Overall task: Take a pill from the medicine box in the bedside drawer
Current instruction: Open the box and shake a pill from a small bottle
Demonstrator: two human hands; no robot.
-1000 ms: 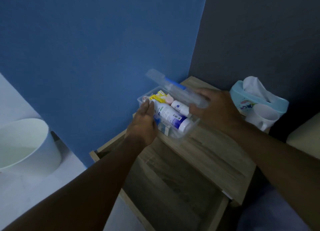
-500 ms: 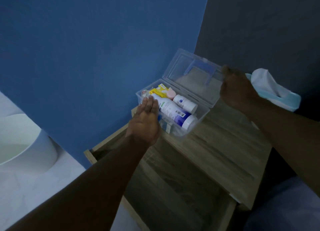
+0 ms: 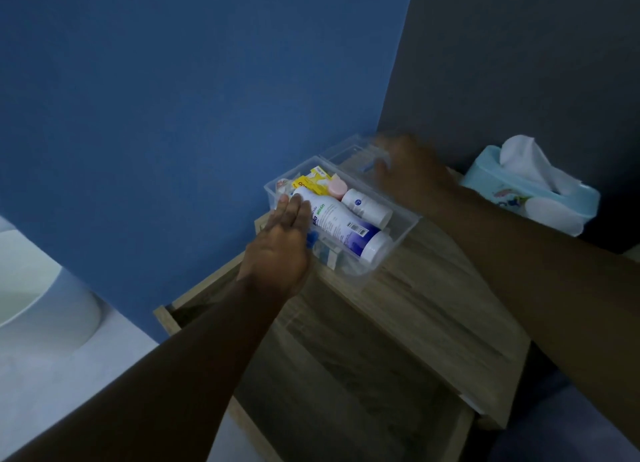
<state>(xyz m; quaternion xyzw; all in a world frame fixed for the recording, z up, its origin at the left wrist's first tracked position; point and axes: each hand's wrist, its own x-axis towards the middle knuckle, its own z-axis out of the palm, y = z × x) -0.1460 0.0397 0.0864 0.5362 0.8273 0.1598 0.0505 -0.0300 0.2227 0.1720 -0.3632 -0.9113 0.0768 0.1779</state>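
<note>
Two bare hands work at a clear medicine box (image 3: 398,250) on the nightstand's (image 3: 450,306) back left corner, above its open drawer (image 3: 346,392). Since a moment ago the lid (image 3: 349,153) has swung from upright to lying flat behind the box. Right hand (image 3: 412,174), blurred, rests on it; grip unclear. Left hand (image 3: 280,250) lies flat, fingers together, on the box's left rim, touching a white bottle (image 3: 341,228). Tissue pack (image 3: 530,191) sits at the right edge.

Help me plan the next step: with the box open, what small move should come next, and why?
Probably let the right hand leave the lid, which lies folded back, and reach into the clear box. The left hand rests flat on the big bottle, gripping nothing.
</note>
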